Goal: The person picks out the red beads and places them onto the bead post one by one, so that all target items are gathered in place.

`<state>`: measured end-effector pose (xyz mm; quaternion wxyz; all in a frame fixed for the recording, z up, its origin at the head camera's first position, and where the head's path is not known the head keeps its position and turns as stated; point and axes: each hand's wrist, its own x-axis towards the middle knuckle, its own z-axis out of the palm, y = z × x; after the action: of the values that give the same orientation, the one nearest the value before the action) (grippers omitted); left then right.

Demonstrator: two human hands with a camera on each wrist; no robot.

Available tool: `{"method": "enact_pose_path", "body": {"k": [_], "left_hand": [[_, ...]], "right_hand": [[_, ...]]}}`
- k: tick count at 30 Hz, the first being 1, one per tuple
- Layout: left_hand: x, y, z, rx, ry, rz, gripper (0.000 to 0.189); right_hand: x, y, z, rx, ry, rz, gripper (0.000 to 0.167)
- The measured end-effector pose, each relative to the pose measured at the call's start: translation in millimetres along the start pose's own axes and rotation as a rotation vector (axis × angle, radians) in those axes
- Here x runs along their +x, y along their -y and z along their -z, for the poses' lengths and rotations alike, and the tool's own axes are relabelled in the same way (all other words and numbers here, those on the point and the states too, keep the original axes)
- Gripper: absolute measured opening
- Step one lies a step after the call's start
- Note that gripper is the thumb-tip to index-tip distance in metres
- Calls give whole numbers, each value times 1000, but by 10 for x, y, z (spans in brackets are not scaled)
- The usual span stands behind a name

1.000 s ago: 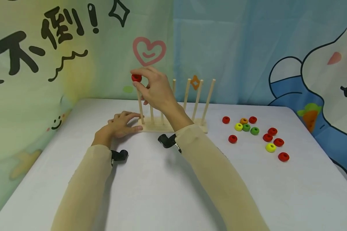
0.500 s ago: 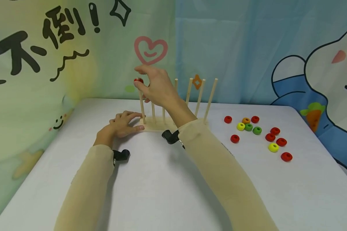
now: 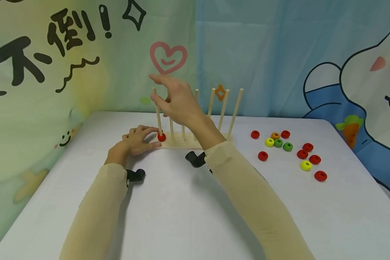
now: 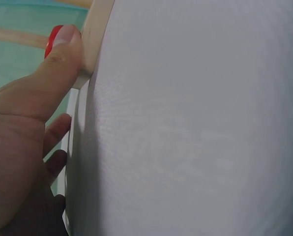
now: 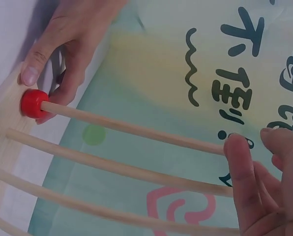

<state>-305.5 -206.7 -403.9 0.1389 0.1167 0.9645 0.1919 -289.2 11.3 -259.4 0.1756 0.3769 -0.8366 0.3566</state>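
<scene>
Bright red is shown by the bead [image 3: 161, 137] on the end peg [image 3: 157, 112], while a pale straw tone with faint grain is carried by the peg rack's base [image 3: 182, 144]. Among the loose beads, seven are coloured red [image 3: 320, 176], two yellow [image 3: 306, 165], two green [image 3: 287, 146] and one orange [image 3: 275, 135]. The tabletop [image 3: 169, 209] is seen as plain white, the sleeves [image 3: 253, 202] as plain beige and the wrist cameras [image 3: 195, 159] as black. The backdrop [image 3: 240, 47] is shaded from yellowish green to blue and is patterned with black lettering [image 3: 14, 54], a pink smiling heart [image 3: 168, 62], an orange four-pointed star [image 3: 220, 87], and a black-outlined white cartoon animal [image 3: 370, 90] dressed in blue, by which an orange carrot [image 3: 350, 136] with green leaves is printed.
</scene>
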Motion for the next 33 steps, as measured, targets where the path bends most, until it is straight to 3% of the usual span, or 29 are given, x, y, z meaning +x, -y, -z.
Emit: {"method": "enact_pose_path", "body": {"k": [19, 26, 33], "left_hand": [[-3, 26, -10, -4, -9, -7, 74], [9, 19, -38, -4, 2, 1, 75], [23, 1, -17, 29, 7, 7, 77]], "right_hand": [[-267, -103, 112, 120, -94, 197, 43], [-414, -134, 140, 73, -61, 234, 38], [-482, -144, 212, 99, -42, 239, 39]]}}
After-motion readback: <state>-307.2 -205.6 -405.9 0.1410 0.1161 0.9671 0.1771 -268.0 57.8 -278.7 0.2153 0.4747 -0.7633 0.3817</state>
